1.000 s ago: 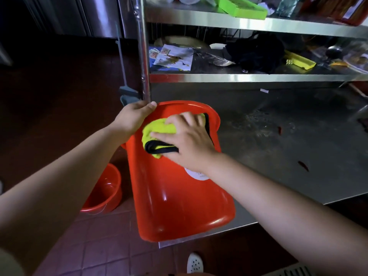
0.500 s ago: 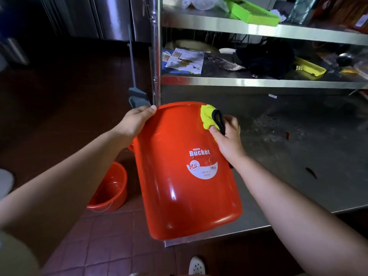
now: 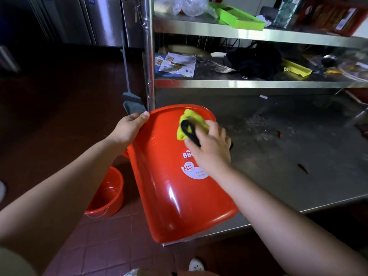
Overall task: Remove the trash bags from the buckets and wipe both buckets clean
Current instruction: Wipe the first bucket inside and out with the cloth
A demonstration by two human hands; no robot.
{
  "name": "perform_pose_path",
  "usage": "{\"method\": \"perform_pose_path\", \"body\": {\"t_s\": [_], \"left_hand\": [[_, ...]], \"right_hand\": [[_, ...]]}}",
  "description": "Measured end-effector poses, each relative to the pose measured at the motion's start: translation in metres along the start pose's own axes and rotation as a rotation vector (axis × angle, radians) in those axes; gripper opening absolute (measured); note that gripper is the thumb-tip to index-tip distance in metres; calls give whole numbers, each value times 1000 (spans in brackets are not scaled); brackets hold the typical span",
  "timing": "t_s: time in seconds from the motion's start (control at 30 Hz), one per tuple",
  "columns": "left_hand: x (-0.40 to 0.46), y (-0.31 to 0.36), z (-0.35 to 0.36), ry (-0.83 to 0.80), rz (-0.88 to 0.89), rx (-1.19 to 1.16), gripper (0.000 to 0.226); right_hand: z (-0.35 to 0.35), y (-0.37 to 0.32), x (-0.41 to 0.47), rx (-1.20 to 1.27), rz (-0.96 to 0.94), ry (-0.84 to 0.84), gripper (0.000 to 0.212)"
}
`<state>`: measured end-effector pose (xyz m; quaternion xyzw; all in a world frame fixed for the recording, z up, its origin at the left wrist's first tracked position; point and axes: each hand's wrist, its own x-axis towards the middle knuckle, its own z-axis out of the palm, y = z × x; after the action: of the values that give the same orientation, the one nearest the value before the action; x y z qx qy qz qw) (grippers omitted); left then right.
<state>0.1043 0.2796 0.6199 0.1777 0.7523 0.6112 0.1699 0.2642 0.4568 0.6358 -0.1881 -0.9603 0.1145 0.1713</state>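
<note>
- Two red buckets in view; left to right:
- small red bucket (image 3: 105, 194) stands upright on the tiled floor (image 3: 111, 253), left of the table; mouth up, no bag visible inside, contents otherwise too dim to tell
- left hand (image 3: 127, 129) grips the far left edge of the large red bucket (image 3: 179, 196), thumb on the outer wall, fingers curled over the edge
- large red bucket lies tipped on the near left corner of the steel table (image 3: 288, 156), rounded end toward the camera and hanging past the table edge; white label faces up, partly covered by the right hand; its inside is not visible
- yellow cloth (image 3: 191, 121) with black trim sits on the upper wall of the large bucket, near its far edge
- right hand (image 3: 209, 146) presses the cloth to the bucket wall, fingers curled over it, thumb on the black trim
- steel shelves (image 3: 249, 83) behind the table: papers, dark bundle, yellow tray on the lower one; green tray (image 3: 239, 17) and crumpled clear plastic on the upper one
</note>
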Motion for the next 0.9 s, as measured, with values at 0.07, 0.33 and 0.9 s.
{"method": "perform_pose_path", "body": {"t_s": [0.07,0.33,0.9], "left_hand": [[3,-2,1,4,5,17,29],[8,-3,15,207,239,597,51],[-4,5,18,156,75,423,47]], "right_hand": [[-3,-18,-22,-145,-133,8,53],[-8,-15,-77,-252,-488,-53,55],[10,82,-53,368,333,-110,66]]}}
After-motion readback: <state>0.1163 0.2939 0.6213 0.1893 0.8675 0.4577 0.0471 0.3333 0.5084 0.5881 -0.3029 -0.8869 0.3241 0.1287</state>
